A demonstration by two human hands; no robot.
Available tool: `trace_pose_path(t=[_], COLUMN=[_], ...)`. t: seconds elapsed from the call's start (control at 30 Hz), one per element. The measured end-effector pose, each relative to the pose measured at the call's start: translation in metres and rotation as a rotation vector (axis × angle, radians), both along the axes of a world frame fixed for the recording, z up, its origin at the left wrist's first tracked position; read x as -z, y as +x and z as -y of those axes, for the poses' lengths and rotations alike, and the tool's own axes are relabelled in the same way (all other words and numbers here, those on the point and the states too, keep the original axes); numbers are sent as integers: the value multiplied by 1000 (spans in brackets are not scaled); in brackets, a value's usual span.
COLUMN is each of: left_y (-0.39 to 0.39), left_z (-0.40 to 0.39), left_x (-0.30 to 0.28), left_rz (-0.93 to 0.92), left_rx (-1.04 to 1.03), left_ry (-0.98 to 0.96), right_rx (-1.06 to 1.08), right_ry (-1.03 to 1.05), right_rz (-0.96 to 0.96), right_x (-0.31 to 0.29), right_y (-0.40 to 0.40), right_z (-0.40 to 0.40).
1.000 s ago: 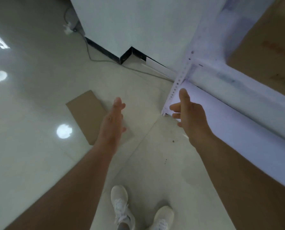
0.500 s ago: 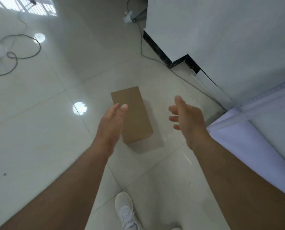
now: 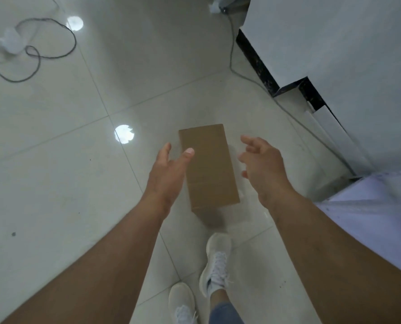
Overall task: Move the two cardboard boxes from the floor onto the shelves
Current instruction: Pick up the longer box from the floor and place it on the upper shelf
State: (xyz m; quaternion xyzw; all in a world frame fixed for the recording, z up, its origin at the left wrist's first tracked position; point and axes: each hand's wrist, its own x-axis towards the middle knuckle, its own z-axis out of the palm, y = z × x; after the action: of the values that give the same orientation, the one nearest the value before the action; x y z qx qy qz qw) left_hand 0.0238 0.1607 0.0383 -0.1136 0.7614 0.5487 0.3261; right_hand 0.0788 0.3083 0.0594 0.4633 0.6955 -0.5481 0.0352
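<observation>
Your cardboard box [image 3: 209,166] lies flat on the tiled floor [image 3: 54,183] at the middle of the frame, its long axis running up and down the picture, and both of your hands are spread above it with nothing in them. Your left hand [image 3: 169,174] has its fingers splayed and its thumb overlapping the box's left edge in the picture, while your right hand [image 3: 262,164] hangs just off the right edge with the fingers loosely curled; neither looks to be touching the cardboard, though from above you cannot be sure. The shelf [image 3: 377,206] shows only as a pale surface at the right edge of the frame, close to your right forearm. Only this one box is visible, so where the other one is cannot be told from here. The likeliest trouble is the grip: the box looks smooth and plain, so if you pinch it only by the top edges it may slide out or tip (get your palms on the two long sides). Your white shoe [image 3: 216,260] is stepping in just below the box, and a nudge could skate it across the glossy tile. A dark cable [image 3: 248,78] runs along the wall at the upper right, and swinging toward the shelf could clip its corner.
</observation>
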Motion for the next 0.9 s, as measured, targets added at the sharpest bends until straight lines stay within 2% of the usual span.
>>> trace_pose_path(t=[0.3, 0.53, 0.77, 0.9], left_y=[-46, -58, -76, -84], left_z=[-45, -55, -52, -49], left_x=[46, 103, 167, 206], left_rz=[45, 128, 194, 248], left_rx=[-8, -38, -24, -22], left_ry=[-40, -101, -146, -172], right_rx=[-15, -107, -127, -166], right_ry=[-62, 16, -68, -51], right_rz=[81, 153, 149, 228], right_x=[48, 108, 176, 219], right_y=[-54, -71, -82, -89], right_z=[-42, -58, -63, -66])
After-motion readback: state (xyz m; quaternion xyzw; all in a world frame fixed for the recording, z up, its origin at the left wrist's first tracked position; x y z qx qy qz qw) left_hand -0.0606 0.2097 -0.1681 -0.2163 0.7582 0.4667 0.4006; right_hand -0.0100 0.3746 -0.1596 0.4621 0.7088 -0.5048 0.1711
